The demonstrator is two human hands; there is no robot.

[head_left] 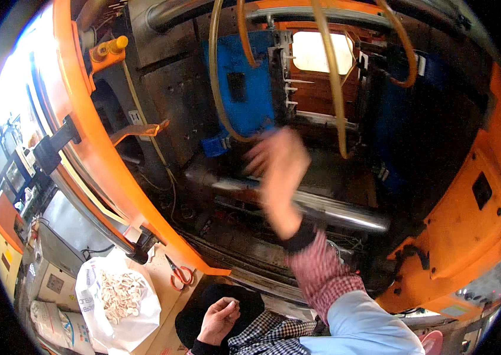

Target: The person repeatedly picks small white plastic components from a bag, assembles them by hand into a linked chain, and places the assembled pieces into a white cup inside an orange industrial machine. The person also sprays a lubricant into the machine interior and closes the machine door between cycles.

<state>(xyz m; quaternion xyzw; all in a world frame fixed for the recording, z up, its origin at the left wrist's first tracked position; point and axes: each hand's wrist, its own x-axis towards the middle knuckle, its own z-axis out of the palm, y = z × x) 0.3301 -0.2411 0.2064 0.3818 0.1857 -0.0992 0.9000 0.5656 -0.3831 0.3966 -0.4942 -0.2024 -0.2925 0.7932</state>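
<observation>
The blue plate [247, 83] stands upright inside the machine, its long axis running up and down; the right hand [283, 168] is the nearer of the two, raised just below and in front of the plate's lower right corner, so the plate lies up and to the left of its fingers; these are blurred (they look spread, but I cannot tell whether they hold or touch anything); the left hand [219, 318] is well below the plate, its thumb and fingers together, apparently pinched on a small pale piece [235, 301]; a yellowish hose [215, 65] curves down in front of the plate, and a polished steel bar [345, 213] crosses below and to its right; well below and left of the plate, a bench [158, 331] carries red-handled scissors [179, 276] and an open white bag [141, 328] of pale pieces [121, 293]; the bag bears dark printed lettering, partly lost in its folds, and a printed sack [77, 331] sits further left, its print too small to read.
</observation>
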